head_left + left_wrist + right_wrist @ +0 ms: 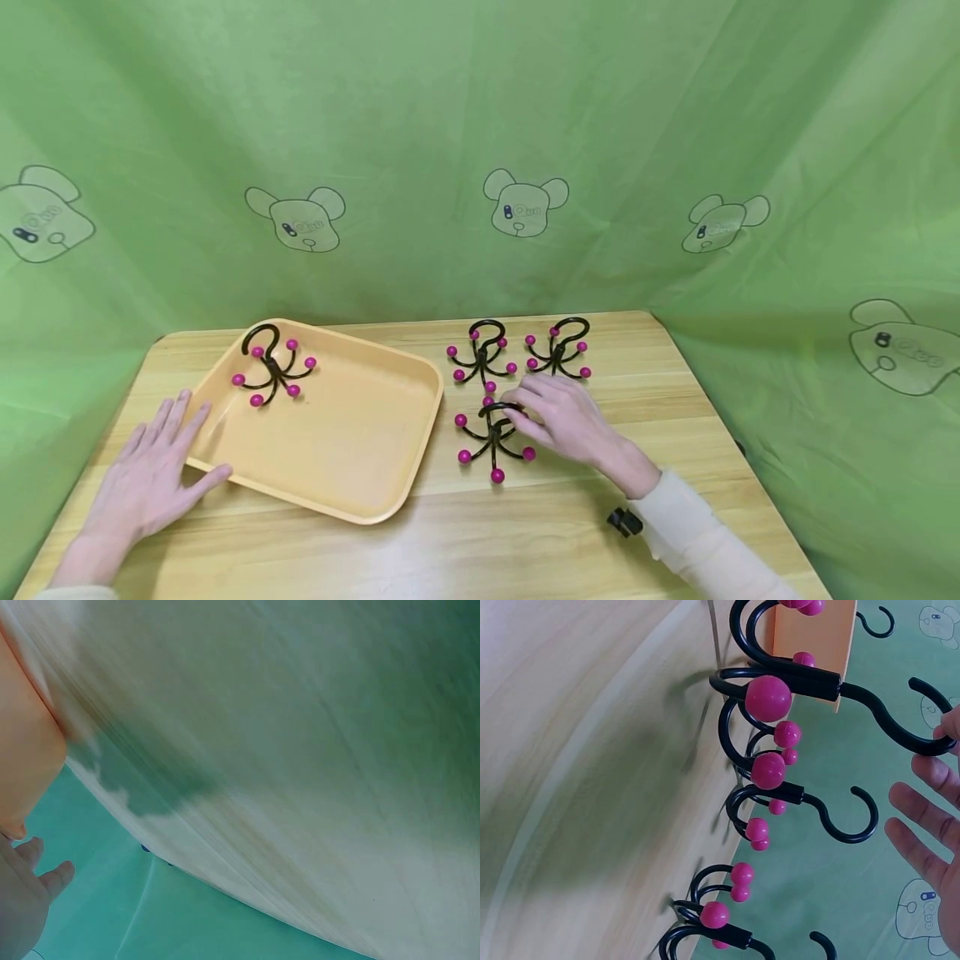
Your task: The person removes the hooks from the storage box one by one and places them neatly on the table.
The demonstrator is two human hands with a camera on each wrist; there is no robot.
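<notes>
The right hand (566, 417) is pinching the hook of one black, curved-armed hanger (494, 435) with pink ball tips on the pale wooden table (547, 533). Two matching hangers (482, 357) are standing just beyond it. The left hand (150, 479), fingers spread, is touching one pale-orange rectangular tray (352, 442); a fourth hanger (273, 367) is standing inside.

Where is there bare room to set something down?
The table is bare in front, between tray and right sleeve; so is the tray's right half, beside its lone hook. Crowded: three hooks cluster by the right hand.
</notes>
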